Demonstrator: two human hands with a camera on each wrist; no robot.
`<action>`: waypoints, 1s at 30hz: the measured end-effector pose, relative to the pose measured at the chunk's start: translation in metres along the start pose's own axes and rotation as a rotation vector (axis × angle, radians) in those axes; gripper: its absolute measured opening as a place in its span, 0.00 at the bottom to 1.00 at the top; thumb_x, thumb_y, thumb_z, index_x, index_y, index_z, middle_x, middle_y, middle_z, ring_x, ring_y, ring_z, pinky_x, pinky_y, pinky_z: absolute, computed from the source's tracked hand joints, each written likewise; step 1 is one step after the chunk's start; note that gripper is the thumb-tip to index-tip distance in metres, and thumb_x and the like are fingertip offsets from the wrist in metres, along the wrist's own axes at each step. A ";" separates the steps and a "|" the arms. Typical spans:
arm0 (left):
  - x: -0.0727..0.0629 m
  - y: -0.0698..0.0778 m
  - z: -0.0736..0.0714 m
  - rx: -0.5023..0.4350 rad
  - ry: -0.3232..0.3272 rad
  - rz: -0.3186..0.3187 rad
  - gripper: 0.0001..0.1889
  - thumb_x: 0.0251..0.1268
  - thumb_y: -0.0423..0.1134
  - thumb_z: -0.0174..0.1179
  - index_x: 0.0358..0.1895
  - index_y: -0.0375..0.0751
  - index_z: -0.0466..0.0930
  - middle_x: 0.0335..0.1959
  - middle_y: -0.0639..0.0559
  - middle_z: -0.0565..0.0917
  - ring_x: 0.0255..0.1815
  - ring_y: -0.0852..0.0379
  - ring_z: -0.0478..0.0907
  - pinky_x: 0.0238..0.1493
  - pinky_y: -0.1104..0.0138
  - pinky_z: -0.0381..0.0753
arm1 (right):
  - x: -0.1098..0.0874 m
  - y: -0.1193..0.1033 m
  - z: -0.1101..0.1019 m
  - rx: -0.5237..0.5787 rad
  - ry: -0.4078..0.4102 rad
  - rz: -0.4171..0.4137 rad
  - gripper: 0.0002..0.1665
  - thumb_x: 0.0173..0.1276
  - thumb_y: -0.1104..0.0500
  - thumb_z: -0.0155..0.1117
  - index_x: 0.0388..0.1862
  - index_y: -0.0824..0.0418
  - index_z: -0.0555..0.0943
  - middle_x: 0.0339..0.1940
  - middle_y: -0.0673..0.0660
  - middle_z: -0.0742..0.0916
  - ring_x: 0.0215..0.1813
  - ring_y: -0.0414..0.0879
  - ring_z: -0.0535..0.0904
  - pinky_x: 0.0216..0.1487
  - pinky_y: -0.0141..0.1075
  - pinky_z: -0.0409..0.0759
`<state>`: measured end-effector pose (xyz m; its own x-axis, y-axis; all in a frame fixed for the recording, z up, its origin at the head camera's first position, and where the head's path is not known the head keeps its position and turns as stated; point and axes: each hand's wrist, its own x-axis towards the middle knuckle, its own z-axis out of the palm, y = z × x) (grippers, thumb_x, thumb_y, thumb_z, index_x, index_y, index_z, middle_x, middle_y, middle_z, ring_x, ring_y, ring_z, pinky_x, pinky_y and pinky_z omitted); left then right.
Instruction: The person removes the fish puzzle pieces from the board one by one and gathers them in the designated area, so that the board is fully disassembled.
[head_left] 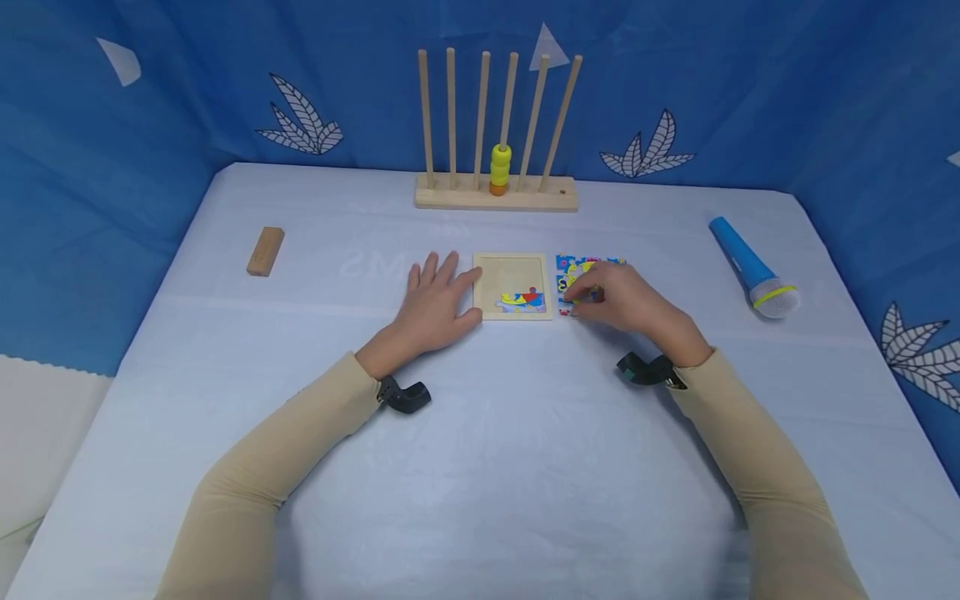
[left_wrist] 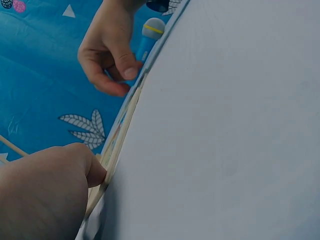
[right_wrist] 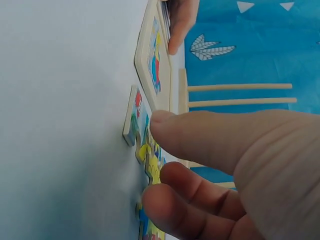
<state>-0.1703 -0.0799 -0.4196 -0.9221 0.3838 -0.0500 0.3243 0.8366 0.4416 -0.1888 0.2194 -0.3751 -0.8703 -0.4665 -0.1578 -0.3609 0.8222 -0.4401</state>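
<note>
A square wooden puzzle tray (head_left: 506, 273) lies mid-table, with a few colourful puzzle pieces (head_left: 527, 303) fitted in its lower right part. My left hand (head_left: 431, 310) is spread flat at the tray's left side, its thumb and index finger touching the rim. Just right of the tray lies a cluster of loose puzzle pieces (head_left: 565, 263), partly hidden under my right hand (head_left: 626, 298). In the right wrist view, the right thumb (right_wrist: 190, 132) and bent fingers stand apart, close over the yellow and blue pieces, with nothing seen held between them.
Behind the tray stands a wooden peg rack (head_left: 442, 198) with yellow and orange beads (head_left: 500, 167) on one rod. A blue toy microphone (head_left: 750, 262) lies at the right, and a small wooden block (head_left: 266, 251) at the left. Blue cloth (head_left: 360, 50) hangs behind the table.
</note>
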 end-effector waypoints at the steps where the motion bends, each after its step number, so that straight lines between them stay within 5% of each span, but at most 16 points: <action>1: 0.000 0.000 0.000 -0.001 0.000 0.000 0.35 0.67 0.51 0.51 0.78 0.46 0.64 0.83 0.34 0.53 0.84 0.30 0.41 0.79 0.33 0.40 | 0.000 0.001 0.000 -0.001 0.003 0.008 0.14 0.63 0.64 0.72 0.48 0.61 0.90 0.46 0.60 0.89 0.40 0.50 0.77 0.42 0.38 0.75; 16: -0.001 0.001 -0.001 0.000 0.000 0.006 0.36 0.67 0.51 0.51 0.78 0.46 0.64 0.83 0.34 0.53 0.84 0.29 0.41 0.79 0.33 0.40 | 0.009 0.003 -0.012 0.021 0.072 0.067 0.16 0.68 0.64 0.67 0.54 0.62 0.85 0.42 0.62 0.87 0.40 0.53 0.78 0.40 0.39 0.77; 30: 0.002 -0.001 0.002 0.017 0.008 0.011 0.35 0.67 0.52 0.51 0.78 0.47 0.65 0.83 0.35 0.54 0.84 0.29 0.43 0.78 0.33 0.41 | 0.046 -0.044 -0.002 0.052 -0.082 -0.057 0.21 0.70 0.61 0.66 0.61 0.61 0.81 0.45 0.60 0.88 0.40 0.52 0.81 0.45 0.43 0.83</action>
<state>-0.1717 -0.0793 -0.4222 -0.9200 0.3902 -0.0378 0.3382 0.8387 0.4268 -0.2140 0.1621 -0.3609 -0.8179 -0.5386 -0.2023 -0.3891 0.7769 -0.4951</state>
